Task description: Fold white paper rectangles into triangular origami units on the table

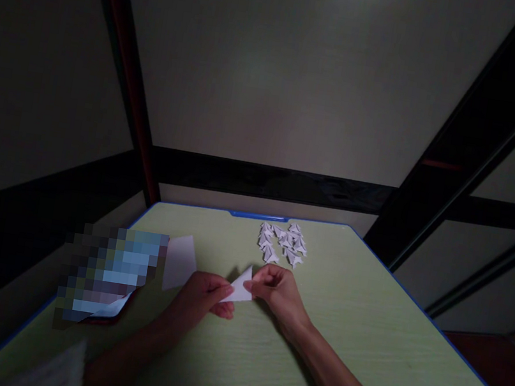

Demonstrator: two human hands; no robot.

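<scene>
A small white sheet of paper (241,286), folded into a triangle, is held between both hands just over the table. My left hand (210,292) pinches its left corner between thumb and fingers. At the right edge, my right hand (276,287) grips the paper with thumb and forefinger. Several small folded white paper figures (282,242) lie grouped beyond my right hand. To the left of my left hand lies a flat white paper sheet (179,262).
The pale green table (361,337) has a blue rim. On its left side lies a blurred-out object (121,282) with a bright surface and a dark red edge. A pale wall panel (272,92) with a dark band rises behind the far table edge.
</scene>
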